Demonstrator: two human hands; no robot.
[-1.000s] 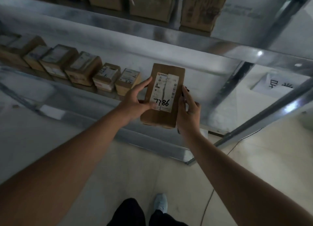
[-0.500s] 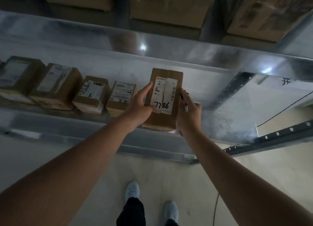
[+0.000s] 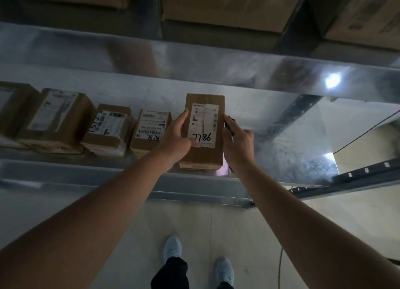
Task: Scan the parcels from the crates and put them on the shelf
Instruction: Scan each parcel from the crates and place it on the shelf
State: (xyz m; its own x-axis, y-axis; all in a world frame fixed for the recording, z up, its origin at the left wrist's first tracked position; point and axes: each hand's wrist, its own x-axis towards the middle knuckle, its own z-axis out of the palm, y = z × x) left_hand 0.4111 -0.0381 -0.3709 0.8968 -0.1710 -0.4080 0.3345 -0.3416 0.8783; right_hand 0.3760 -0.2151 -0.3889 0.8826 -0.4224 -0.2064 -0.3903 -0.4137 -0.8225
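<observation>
The parcel [image 3: 203, 131], carried in from the aisle, is now settling onto the metal shelf [image 3: 281, 141] just right of the row of boxes [image 3: 151, 130], the left hand [image 3: 175, 137] and right hand [image 3: 237, 144] still clasping its sides, so only the release is remaining.

Metal shelf [image 3: 281, 137] carries a row of parcels [image 3: 108, 128].

bare forearms [image 3: 112, 210], dark trousers [image 3: 171, 273], pale shoes [image 3: 172, 246]
</observation>
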